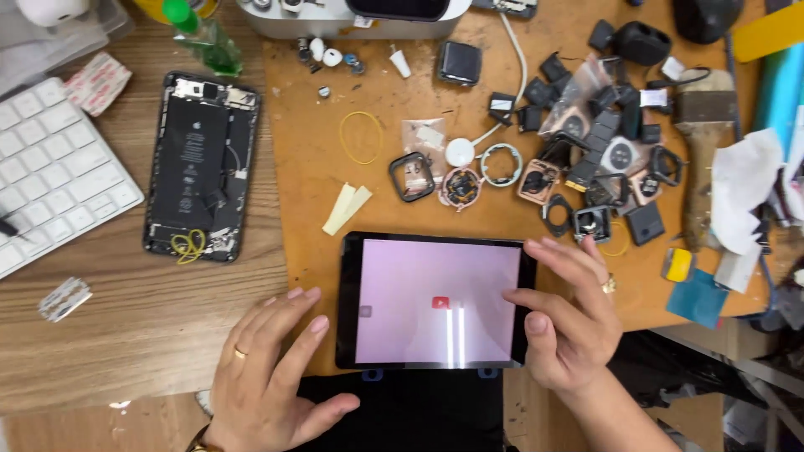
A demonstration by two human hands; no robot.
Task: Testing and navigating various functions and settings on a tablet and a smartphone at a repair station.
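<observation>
My right hand [568,322] grips the right edge of the tablet [435,301] — thumb lying on the lit pink screen, fingers curled round the side. My left hand [272,372] is flat and spread on the wooden desk [109,335], fingertips just beside the tablet's left edge, holding nothing. The tablet lies face up at the near edge of the orange mat [310,167], its bottom overhanging toward me above a dark cloth [419,414].

Clutter beyond: a heap of smartwatch parts [599,159] sits right behind my right fingers, nearly touching them. A black watch frame [412,176] and round coil pieces [481,167] lie behind the tablet, with cream tape strips [346,208] and a yellow rubber band [360,136] near them. An opened phone [201,167], back off, lies well to the left on the desk, a white keyboard [50,176] further left. A brush [703,142] and crumpled tissue [741,184] crowd the right side.

Open room — bare desk left of my left hand, and a strip of mat between tablet and phone.
</observation>
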